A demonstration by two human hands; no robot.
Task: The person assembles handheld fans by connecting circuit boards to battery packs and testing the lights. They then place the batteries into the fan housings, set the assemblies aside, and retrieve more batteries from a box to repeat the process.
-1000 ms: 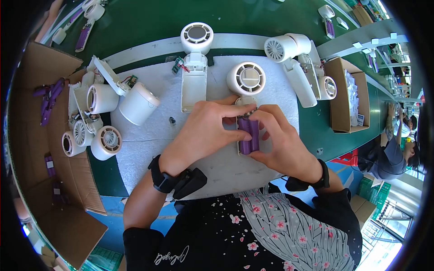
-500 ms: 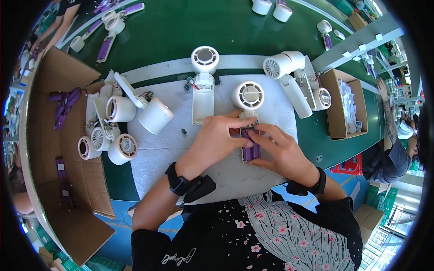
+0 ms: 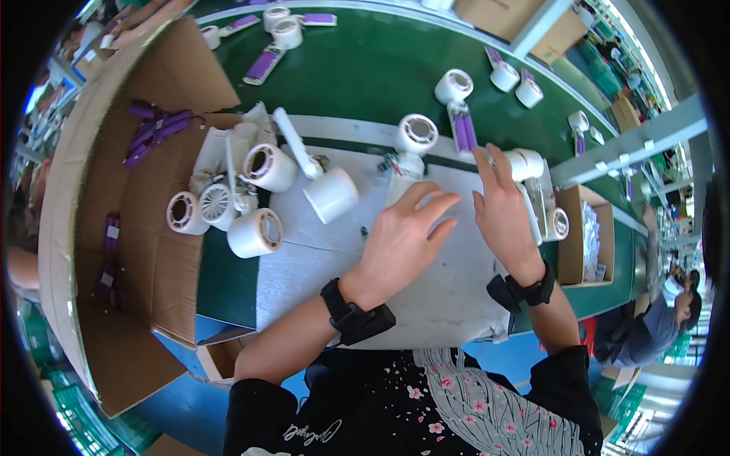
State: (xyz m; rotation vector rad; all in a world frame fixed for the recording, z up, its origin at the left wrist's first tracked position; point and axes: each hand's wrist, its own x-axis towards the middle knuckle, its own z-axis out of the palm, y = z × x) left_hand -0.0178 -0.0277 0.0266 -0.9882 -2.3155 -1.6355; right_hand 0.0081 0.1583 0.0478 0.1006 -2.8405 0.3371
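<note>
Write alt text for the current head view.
A person's left hand and right hand hover open over a pale mat, the right near a white fan unit with purple cylinders; at left, white parts beside a cardboard box.

A green table (image 3: 357, 72) stands over blue floor (image 3: 496, 359), bright windows (image 3: 658, 394) apparently at lower right.

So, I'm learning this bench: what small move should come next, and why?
Perhaps the left hand should grasp the white fan just beyond it: that hand is open near the fan's handle, with nothing visible in its grasp.
</note>
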